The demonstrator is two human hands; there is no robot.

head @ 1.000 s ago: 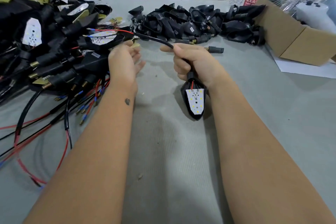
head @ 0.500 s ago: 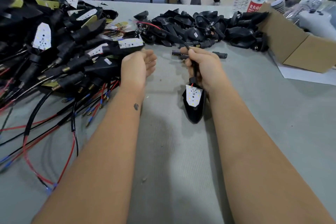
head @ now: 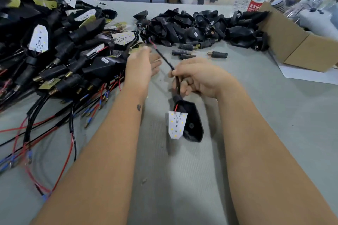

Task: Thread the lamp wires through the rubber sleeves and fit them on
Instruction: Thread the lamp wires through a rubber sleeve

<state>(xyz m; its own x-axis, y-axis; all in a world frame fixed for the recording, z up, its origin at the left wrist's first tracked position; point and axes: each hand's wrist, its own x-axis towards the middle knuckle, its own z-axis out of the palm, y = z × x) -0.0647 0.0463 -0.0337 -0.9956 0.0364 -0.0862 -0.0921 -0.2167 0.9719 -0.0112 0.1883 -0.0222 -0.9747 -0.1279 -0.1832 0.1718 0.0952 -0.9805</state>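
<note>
The right hand (head: 199, 78) pinches the black sheathed lamp wire (head: 163, 56), whose far end blurs out near the left hand (head: 141, 65), fingers loose and holding nothing. Below hangs the black lamp housing (head: 192, 122) with its white LED board (head: 176, 124). Small black rubber sleeves (head: 217, 54) lie beyond on the grey table (head: 274, 115), bare near the brown cardboard box (head: 300, 49).

Grey table (head: 274, 124); lamp piles (head: 54, 51); box (head: 301, 49)

One head-worn wide-angle view looks forward and down, close over the grey table (head: 274, 133)
</note>
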